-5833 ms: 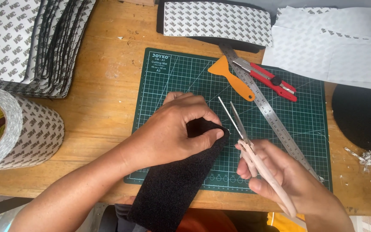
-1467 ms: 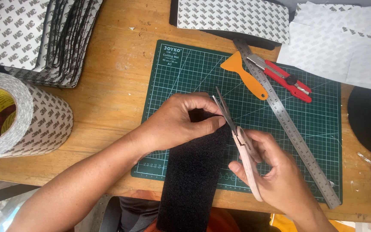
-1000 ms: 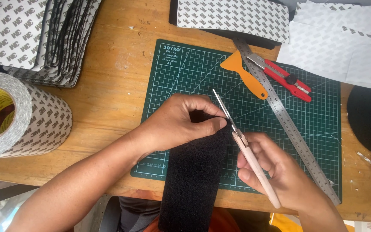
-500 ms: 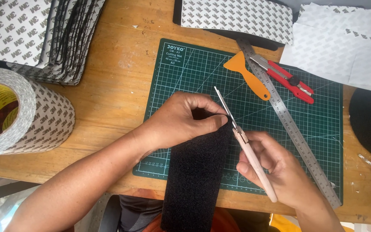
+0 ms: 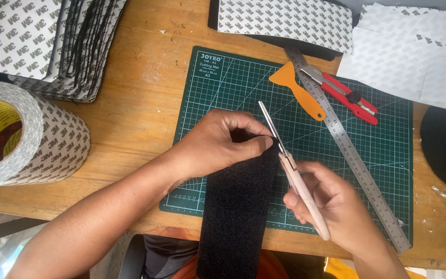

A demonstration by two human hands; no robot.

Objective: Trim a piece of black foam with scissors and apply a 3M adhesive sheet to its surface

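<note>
left hand [image 5: 218, 144] pinching black strip [image 5: 236, 206]; right hand [image 5: 326, 204] gripping scissors [image 5: 290, 165]

Open mat [image 5: 223, 88] in the upper middle of frame, plenty of room for my hands there. Upper right is blocked by the orange scraper [image 5: 298, 93], steel ruler [image 5: 352, 152] and red knife [image 5: 344, 94]. Tape roll [image 5: 24, 137] crowds the left edge.
</note>
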